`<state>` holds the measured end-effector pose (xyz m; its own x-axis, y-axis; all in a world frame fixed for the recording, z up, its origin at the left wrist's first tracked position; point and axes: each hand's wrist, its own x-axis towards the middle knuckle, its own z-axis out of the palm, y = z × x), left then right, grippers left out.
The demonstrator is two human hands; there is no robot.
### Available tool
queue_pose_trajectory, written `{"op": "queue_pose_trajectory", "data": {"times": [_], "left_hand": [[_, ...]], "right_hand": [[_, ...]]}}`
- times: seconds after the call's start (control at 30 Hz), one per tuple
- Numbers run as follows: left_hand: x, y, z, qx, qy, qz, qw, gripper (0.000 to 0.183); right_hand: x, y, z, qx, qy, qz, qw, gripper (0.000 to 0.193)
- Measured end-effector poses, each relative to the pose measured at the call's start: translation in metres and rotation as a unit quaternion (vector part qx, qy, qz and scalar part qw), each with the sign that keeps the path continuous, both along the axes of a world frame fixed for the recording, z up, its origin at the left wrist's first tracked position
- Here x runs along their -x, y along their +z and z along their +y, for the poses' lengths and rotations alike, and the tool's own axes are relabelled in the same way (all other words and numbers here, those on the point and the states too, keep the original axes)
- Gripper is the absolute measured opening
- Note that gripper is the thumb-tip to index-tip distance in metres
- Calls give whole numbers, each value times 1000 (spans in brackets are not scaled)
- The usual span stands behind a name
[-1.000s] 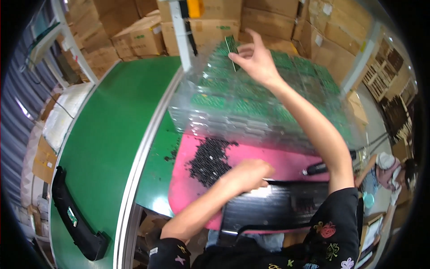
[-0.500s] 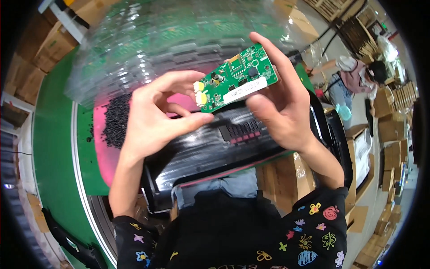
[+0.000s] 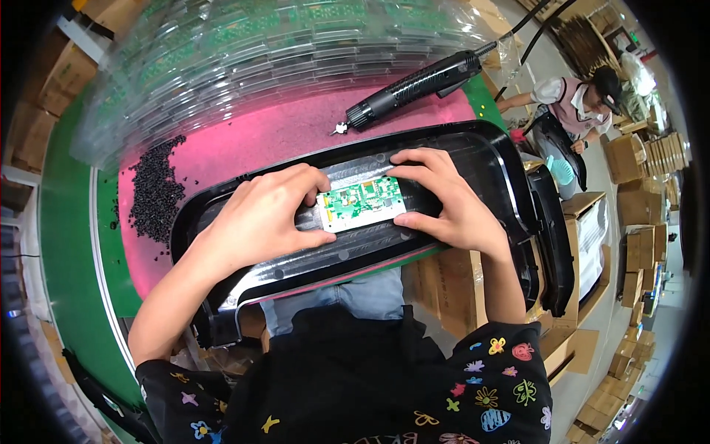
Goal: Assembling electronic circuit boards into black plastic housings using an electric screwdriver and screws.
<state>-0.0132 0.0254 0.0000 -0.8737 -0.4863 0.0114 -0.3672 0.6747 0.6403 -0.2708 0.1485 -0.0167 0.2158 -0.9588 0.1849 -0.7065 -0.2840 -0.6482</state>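
A green circuit board lies at the middle of a long black plastic housing, over the place where the slotted opening was. My left hand grips the board's left end between thumb and fingers. At the other end, my right hand holds it the same way, thumb on the near corner and fingers by the far one. The board looks level and down in the housing; whether it sits fully flat I cannot tell.
A black electric screwdriver rests on the pink mat beyond the housing. Many small black screws are heaped at the left. Clear plastic trays of boards are stacked behind. At the right are cardboard boxes and a seated co-worker.
Both hands have lowered the circuit board from above the housing into its middle, and the board has turned more level. The screwdriver, hidden before, now shows.
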Motion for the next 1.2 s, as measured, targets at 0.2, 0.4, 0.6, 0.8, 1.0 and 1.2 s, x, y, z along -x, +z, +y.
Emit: {"op": "queue_pose_trajectory", "data": {"times": [0.2,0.4,0.6,0.8,1.0,1.2], "left_hand": [[3,-4,2,22,10,-23,999,49],[4,-2,1,14,9,-21,1000,50],[3,-5,-1,19,-2,-7,1000,51],[1,-4,-3,21,-12,-34,999,53],[-8,2,-5,18,-8,-14,1000,54],[-53,45,-23,115,143,153,971,16]], "right_hand": [[-3,-4,-2,-13,-28,26,999,53],[-5,-2,-3,-21,-36,30,999,55],[-5,-2,-4,-30,-39,29,998,64],[-9,1,-5,-39,-45,22,998,62],[-10,6,-7,-33,-29,35,998,60],[-2,20,6,27,-151,11,988,70]]}}
